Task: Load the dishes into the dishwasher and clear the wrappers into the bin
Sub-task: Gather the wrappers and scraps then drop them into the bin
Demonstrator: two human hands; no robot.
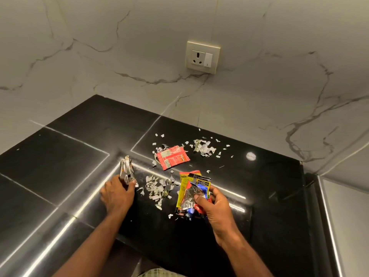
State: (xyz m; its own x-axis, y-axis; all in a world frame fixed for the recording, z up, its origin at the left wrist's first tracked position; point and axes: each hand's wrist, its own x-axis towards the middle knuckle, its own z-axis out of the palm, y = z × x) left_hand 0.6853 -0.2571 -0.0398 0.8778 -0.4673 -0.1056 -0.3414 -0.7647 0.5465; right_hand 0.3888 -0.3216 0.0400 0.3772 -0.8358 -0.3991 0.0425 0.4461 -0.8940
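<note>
Probably a home kitchen, black polished countertop [83,148], marble-look wall [139,56], wall socket [202,56]

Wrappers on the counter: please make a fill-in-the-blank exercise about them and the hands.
1. The right hand holds a bunch of ____.
2. The red wrapper lies flat on the ____ counter.
3. The left hand grips a ____ wrapper.
4. The wall socket has ____ plugged in.

Missing: wrappers; black; silver; nothing

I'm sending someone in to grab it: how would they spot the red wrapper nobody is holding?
Below the wall socket, on the black counter, the red wrapper lies flat among paper scraps. It is the only whole wrapper outside either hand.
</note>
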